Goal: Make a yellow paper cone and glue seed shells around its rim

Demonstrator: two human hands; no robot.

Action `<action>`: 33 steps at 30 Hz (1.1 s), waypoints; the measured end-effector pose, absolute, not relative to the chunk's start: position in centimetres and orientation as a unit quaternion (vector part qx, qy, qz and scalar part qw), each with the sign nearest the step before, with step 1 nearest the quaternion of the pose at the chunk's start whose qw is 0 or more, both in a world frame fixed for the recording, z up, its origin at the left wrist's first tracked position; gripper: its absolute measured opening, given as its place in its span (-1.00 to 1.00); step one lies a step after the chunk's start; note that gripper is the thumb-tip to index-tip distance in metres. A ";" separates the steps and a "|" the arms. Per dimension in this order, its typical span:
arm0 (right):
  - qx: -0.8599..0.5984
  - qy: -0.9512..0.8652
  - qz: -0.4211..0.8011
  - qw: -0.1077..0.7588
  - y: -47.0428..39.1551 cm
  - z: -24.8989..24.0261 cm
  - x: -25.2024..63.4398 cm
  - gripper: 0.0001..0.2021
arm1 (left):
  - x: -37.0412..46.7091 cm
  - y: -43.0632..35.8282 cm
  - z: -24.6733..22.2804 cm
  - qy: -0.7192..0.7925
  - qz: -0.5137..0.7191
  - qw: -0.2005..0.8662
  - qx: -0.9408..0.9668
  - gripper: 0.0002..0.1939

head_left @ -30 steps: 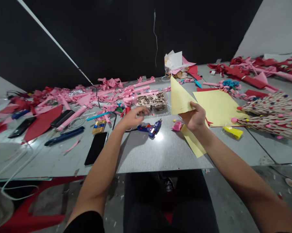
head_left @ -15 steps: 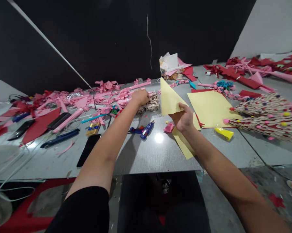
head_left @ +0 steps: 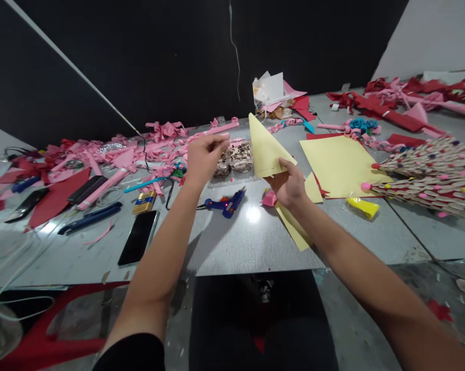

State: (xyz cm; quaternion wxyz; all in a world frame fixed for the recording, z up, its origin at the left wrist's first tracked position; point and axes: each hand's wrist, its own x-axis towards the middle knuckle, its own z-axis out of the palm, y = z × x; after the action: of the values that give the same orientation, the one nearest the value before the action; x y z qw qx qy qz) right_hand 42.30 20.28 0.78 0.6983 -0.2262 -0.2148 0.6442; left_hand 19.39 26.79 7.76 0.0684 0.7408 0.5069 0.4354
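Yellow paper cone [head_left: 264,149]: held near the centre of the frame, point up, its lower edge pinched between the thumb and fingers of the right hand [head_left: 288,184]. Left hand [head_left: 204,157]: raised beside the clear container [head_left: 248,178] of pale brown cut pieces, thumb and forefinger brought close together; whether anything is pinched there cannot be told.

Blue glue gun [head_left: 228,206]: laid on the tabletop [head_left: 240,247] below the container, a small red light seen lit on its body. Pink packet [head_left: 269,198]: placed between the glue gun and a cut yellow paper piece [head_left: 296,229]. Large yellow sheet [head_left: 329,165]: spread over red paper, right of centre. Bright yellow packet [head_left: 364,207]: set below that sheet's lower right corner. Two beaded cones [head_left: 435,193]: laid at the right edge, dotted with coloured balls.

Phone [head_left: 138,238]: laid face up, lower left of centre. Gold packet [head_left: 144,202]: placed just above it. Pink paper strips [head_left: 163,152]: heaped across the upper left.
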 end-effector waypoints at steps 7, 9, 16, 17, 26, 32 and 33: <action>-0.241 -0.275 0.613 0.700 19.7 0.5 41.6 -0.63 | 22.6 19.1 5.9 0.367 0.532 0.294 0.704 -0.78; -0.236 -0.292 0.611 0.697 19.4 0.6 41.4 -0.61 | 23.5 18.6 5.4 0.362 0.525 0.308 0.706 -0.77; -0.253 -0.317 0.605 0.685 18.6 0.7 40.6 -0.63 | 24.1 18.2 4.5 0.344 0.517 0.207 0.756 -0.88; -0.255 -0.319 0.603 0.685 18.5 0.7 40.6 -0.65 | 24.1 18.2 4.4 0.343 0.510 0.188 0.766 -0.89; -0.263 -0.344 0.590 0.681 18.0 0.6 40.2 -0.69 | 24.6 17.8 3.9 0.359 0.500 0.060 0.786 -0.89; -0.259 -0.332 0.598 0.682 17.9 0.6 40.1 -0.68 | 24.6 17.8 3.7 0.373 0.494 0.047 0.784 -0.87; -0.256 -0.332 0.598 0.683 17.9 0.6 40.1 -0.67 | 24.6 17.9 3.7 0.371 0.497 0.047 0.783 -0.87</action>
State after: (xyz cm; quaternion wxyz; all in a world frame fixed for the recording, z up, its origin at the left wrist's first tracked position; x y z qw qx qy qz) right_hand 40.05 17.88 0.63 0.6835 -0.2560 -0.3318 0.5977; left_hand 24.58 17.88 3.71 0.0472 0.7829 0.3712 0.4970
